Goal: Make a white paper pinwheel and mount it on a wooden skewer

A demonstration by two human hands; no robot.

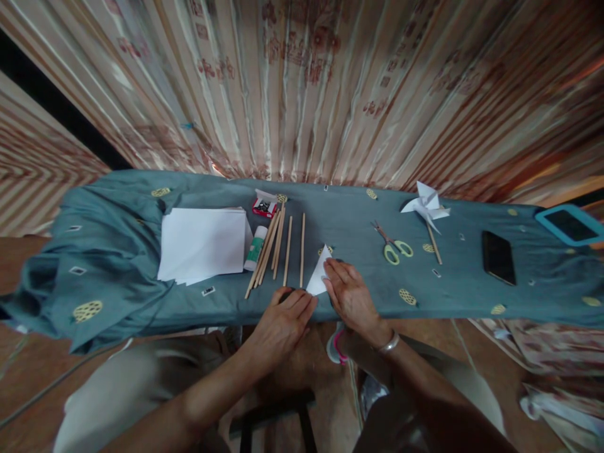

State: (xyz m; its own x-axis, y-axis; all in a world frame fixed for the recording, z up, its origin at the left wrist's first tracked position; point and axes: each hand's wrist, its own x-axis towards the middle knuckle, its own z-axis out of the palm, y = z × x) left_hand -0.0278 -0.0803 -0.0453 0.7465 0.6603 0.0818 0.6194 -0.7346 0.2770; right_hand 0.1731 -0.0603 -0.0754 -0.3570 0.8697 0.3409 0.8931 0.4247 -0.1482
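A white sheet of paper folded into a triangle (319,277) lies near the front edge of the cloth-covered table, between my two hands. My left hand (290,313) has its closed fingers at the lower left corner of the paper. The fingertips of my right hand (353,296), kept together, press on the paper's right edge, with the thumb hidden in part. Just left of the paper, two wooden sticks (302,250) lie apart from a bundle of several more sticks (268,250).
Left of the sticks are a glue stick (255,249), a small red box of metal pins (265,205) and a stack of white paper (202,244). To the right lie scissors (391,244), a paper pinwheel (427,204) on a stick, a black phone (499,257) and a blue-framed tablet (570,224).
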